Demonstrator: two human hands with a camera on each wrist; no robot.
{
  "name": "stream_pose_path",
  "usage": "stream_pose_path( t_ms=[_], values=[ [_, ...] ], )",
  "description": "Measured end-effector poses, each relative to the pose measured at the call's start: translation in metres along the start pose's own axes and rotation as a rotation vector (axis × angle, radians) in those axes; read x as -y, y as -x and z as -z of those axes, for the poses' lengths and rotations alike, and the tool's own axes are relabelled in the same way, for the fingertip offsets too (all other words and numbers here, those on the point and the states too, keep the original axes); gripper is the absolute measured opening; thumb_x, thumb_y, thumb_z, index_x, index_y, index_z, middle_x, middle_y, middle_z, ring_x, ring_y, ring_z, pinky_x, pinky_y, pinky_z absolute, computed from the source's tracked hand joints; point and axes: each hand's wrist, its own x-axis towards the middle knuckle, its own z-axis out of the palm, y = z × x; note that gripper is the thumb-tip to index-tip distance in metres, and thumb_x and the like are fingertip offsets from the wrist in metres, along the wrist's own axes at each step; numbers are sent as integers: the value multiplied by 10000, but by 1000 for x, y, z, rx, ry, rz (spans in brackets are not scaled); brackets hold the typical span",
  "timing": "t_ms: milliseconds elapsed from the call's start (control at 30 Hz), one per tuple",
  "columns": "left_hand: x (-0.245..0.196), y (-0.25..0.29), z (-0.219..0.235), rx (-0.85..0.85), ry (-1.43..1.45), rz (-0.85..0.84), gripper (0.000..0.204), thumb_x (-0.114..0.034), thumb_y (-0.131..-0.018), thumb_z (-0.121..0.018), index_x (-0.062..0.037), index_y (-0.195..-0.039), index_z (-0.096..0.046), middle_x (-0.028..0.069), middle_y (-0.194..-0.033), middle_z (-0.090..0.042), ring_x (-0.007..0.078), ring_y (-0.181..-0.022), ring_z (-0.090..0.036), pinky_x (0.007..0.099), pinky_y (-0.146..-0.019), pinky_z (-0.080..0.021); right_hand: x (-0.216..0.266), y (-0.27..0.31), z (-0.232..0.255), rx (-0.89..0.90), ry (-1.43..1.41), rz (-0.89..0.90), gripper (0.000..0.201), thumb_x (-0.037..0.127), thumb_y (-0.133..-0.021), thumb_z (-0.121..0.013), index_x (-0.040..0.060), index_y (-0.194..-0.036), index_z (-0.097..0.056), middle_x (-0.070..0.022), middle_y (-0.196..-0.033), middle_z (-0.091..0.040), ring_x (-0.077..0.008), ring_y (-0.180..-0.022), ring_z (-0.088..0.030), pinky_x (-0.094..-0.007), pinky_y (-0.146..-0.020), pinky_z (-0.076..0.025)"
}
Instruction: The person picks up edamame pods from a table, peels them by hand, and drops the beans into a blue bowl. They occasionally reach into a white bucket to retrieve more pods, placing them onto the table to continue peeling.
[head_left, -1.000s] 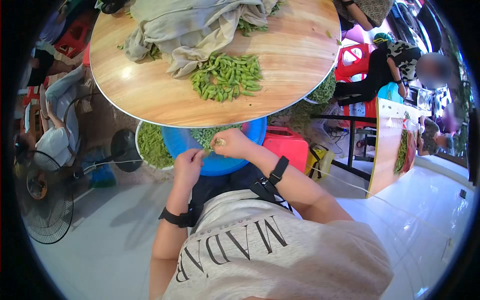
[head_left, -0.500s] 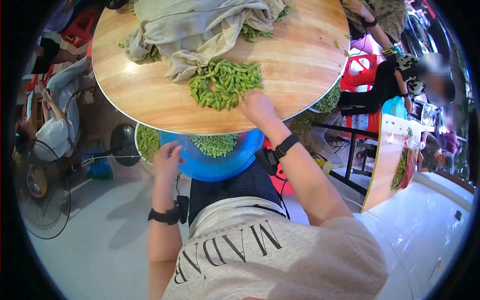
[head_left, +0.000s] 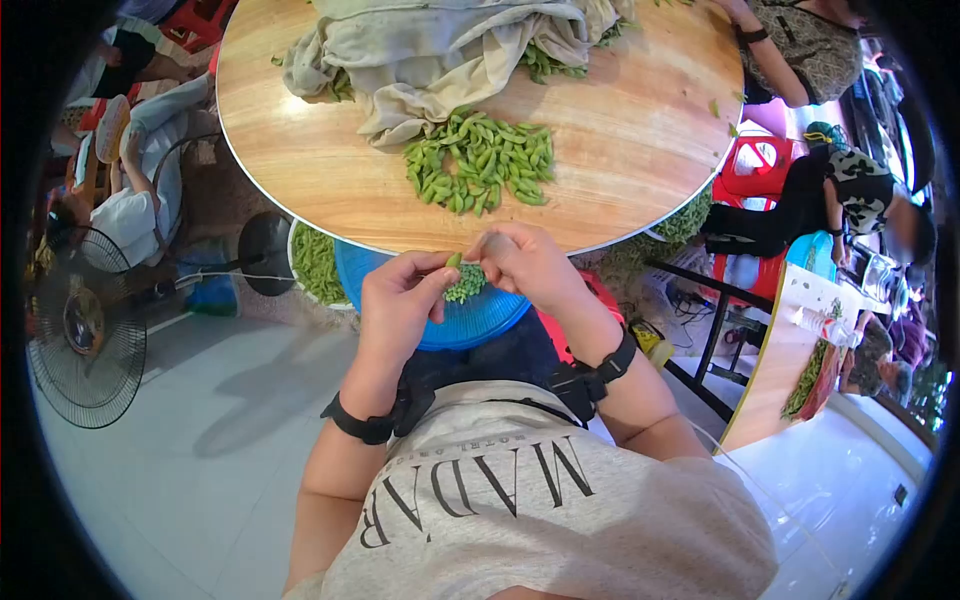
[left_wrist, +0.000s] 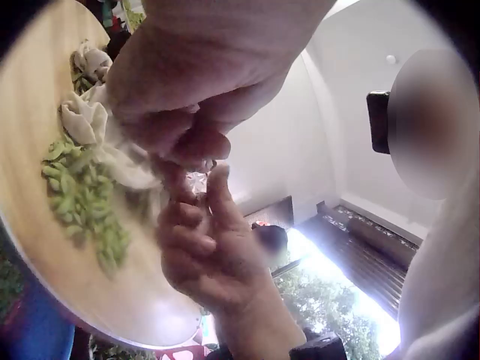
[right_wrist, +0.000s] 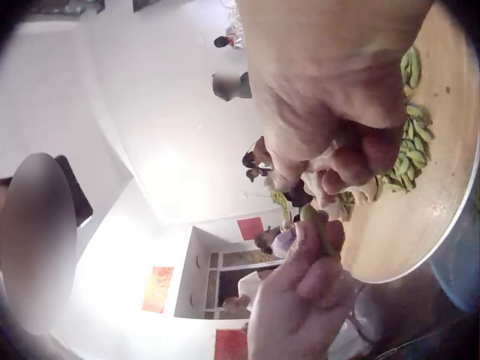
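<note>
Green pod (head_left: 454, 262) pinched between both hands just over the blue basin (head_left: 497, 316), likely so shelled beans drop in. Left hand (head_left: 398, 300) curled, thumb and forefinger clamped on the pod's near end; right hand (head_left: 527, 265) curled too, fingertips gripping the far end, wrists angled inward. Beans (head_left: 466, 284) heaped in the basin. Behind the basin, round wooden table (head_left: 630, 130) with a loose pile of pods (head_left: 482, 160) below a rumpled cloth (head_left: 450, 45). Left of the basin, a floor fan (head_left: 85, 335).
</note>
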Motion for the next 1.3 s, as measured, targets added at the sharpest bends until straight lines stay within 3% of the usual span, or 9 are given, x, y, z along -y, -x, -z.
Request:
stream_pose_path(
  t_ms=[100,200,600,733,767,833,933,1067,1300],
  values=[
    [1,3,1,-8,-83,-26,141,-19,-749,-618,35,-879,-609,30,-673,-593,53,-464,-459,180,-428,-367,7,3,-1,117,8,-157,532,493,-872,-381,4,-778,-568,-9,-545,-466,-63,-457,-392,-194,-411,-308],
    [-3,7,-1,-34,-192,-78,143,-10,-725,-644,29,-858,-610,22,-677,-591,57,-517,-489,180,-479,-391,12,5,-8,175,88,-98,595,554,-861,-331,15,-738,-551,-14,-541,-461,-70,-445,-383,-203,-402,-306],
    [-3,20,10,-103,-556,-223,147,-60,-685,-689,6,-776,-594,64,-682,-598,94,-592,-526,238,-540,-432,1,-1,-20,216,213,-109,388,365,-876,-423,35,-712,-542,-7,-563,-479,-87,-474,-426,-228,-429,-351],
    [17,12,6,-78,-132,-250,115,-34,-719,-647,12,-732,-542,27,-647,-543,76,-625,-504,216,-560,-421,-22,-8,-19,225,124,38,142,208,-812,-501,81,-751,-520,-15,-619,-499,-124,-555,-493,-269,-488,-406],
    [28,9,12,-83,-212,-334,96,-17,-728,-632,0,-754,-541,24,-647,-533,71,-567,-485,188,-497,-388,-14,-3,-24,175,125,18,231,272,-872,-428,68,-802,-512,11,-583,-486,-68,-501,-454,-231,-433,-370],
    [17,17,9,-80,-108,-120,72,8,-742,-600,-10,-765,-534,21,-634,-520,47,-478,-424,169,-416,-319,-11,0,-28,152,146,34,299,320,-876,-430,60,-760,-522,7,-562,-467,-66,-483,-433,-229,-427,-356],
    [22,17,7,-26,130,-155,60,26,-760,-563,-16,-769,-521,12,-620,-507,28,-422,-359,169,-370,-250,-7,8,-32,104,120,60,330,307,-889,-420,30,-737,-513,-2,-536,-454,-75,-458,-421,-234,-416,-344],
    [21,16,5,-55,166,-154,59,-8,-786,-558,-13,-759,-506,21,-613,-513,28,-408,-348,167,-365,-236,-4,15,-41,24,67,89,316,267,-895,-411,19,-729,-514,-13,-514,-453,-81,-444,-416,-237,-406,-328],
    [28,13,39,215,459,167,98,-60,-802,-557,-10,-735,-508,65,-608,-531,59,-367,-345,184,-340,-235,-14,25,-49,55,306,360,291,215,-860,-453,8,-672,-533,-57,-525,-499,-123,-448,-458,-278,-437,-367]
  ],
)
